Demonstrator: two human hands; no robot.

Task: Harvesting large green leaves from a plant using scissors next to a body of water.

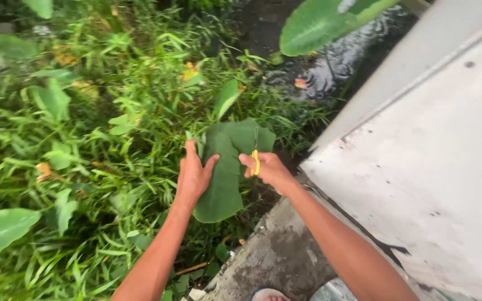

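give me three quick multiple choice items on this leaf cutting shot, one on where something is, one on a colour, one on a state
1. Where does the white wall stand?
A. on the person's right
B. on the person's left
C. lying under the big leaf

2. What colour are the handles of the scissors?
A. red
B. yellow
C. black

3. How does the left hand meet the big leaf?
A. it hangs well clear of it
B. it crumples it into a ball
C. it holds it at its left edge, the leaf spread flat

Answers:
1 A, the wall fills the right side of the view, with grass on the left.
2 B, yellow loops show in the fingers of the right hand.
3 C, the thumb lies on the leaf face and the blade is unfolded.
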